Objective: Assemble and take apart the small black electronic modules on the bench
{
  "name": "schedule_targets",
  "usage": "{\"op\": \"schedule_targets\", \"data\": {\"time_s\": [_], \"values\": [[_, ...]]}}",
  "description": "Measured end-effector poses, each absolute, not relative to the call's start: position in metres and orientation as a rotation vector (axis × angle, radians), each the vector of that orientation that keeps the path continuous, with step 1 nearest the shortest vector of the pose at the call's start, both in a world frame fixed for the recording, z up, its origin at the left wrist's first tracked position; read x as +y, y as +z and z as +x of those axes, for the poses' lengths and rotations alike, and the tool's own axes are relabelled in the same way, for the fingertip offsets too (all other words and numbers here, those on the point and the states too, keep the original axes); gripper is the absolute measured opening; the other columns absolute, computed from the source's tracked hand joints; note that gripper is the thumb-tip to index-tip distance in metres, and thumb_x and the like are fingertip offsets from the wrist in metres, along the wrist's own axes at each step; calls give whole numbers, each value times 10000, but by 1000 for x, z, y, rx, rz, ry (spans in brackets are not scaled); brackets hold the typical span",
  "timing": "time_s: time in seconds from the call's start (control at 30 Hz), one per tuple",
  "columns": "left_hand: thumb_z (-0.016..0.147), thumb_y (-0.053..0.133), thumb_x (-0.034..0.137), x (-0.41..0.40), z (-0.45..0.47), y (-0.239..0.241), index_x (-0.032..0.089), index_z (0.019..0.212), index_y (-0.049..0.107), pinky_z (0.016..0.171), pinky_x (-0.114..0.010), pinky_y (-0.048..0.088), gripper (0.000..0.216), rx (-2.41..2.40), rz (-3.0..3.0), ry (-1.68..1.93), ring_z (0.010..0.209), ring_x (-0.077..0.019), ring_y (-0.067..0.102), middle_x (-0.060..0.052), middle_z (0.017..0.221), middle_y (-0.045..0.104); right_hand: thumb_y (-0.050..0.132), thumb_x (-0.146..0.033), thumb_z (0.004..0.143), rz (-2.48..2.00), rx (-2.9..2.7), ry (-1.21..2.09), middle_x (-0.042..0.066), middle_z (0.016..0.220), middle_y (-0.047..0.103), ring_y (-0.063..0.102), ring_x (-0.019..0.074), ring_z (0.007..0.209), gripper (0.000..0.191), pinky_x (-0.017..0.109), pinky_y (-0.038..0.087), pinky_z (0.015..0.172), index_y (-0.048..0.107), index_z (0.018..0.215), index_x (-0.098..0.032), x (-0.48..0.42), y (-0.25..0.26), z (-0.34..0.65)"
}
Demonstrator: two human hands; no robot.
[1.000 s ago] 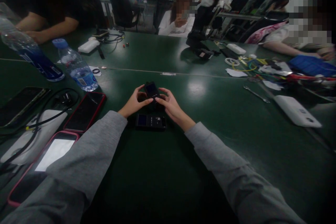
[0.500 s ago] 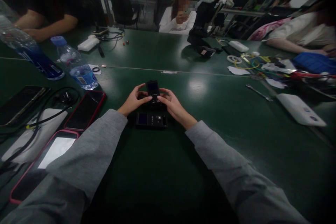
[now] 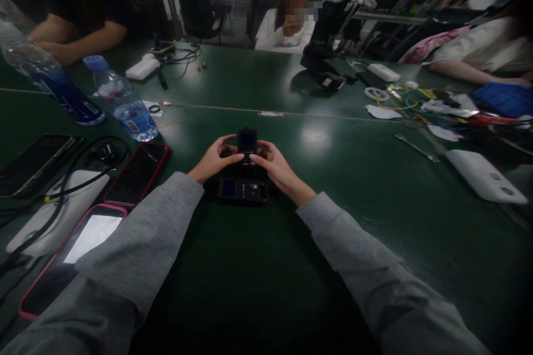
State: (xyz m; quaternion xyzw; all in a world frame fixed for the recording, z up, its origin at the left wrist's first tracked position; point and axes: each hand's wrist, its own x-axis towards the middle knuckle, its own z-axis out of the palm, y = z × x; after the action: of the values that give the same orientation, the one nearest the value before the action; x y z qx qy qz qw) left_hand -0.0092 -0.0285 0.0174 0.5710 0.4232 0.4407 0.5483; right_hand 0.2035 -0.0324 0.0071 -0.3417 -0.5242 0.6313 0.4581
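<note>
Between my two hands stands a small black handheld device (image 3: pixel 248 140) with a dark screen at its top and buttons below. My left hand (image 3: pixel 214 160) grips its left side, the thumb on the front near the buttons. From the other side my right hand (image 3: pixel 280 168) holds it, its thumb also lying on the front. The fingers behind the device are partly hidden. Just nearer to me a second, similar black device (image 3: pixel 242 191) lies flat on the green table (image 3: pixel 266 266), its screen to the left and buttons to the right.
On the left are water bottles (image 3: pixel 135 116), a red-edged phone (image 3: pixel 137 175), a pink-cased phone (image 3: pixel 45 288), a white power bank (image 3: pixel 79 194) and cables. To the right lie a wrench-like metal tool (image 3: pixel 416 148), a white device (image 3: pixel 485 175) and tangled wires (image 3: pixel 433 105). Other people sit across the table.
The upright device has turned slightly from a tilt to nearly straight, still between both hands. The whole view has shifted a little; the second device lies as before.
</note>
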Motion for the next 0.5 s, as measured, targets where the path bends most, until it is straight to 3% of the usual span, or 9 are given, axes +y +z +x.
{"op": "schedule_targets", "data": {"time_s": [0.5], "values": [[655,851,335,-30,-8,22,180,1274,516,954,-469,488,722,1006,1316,1044,1034,-254,659,-96,1065,690,846,-386,739,-839,-1286,1560,57,1091,658,630,251,1080,626,469,479,1023,455,1209,-250,-33,7,204]]}}
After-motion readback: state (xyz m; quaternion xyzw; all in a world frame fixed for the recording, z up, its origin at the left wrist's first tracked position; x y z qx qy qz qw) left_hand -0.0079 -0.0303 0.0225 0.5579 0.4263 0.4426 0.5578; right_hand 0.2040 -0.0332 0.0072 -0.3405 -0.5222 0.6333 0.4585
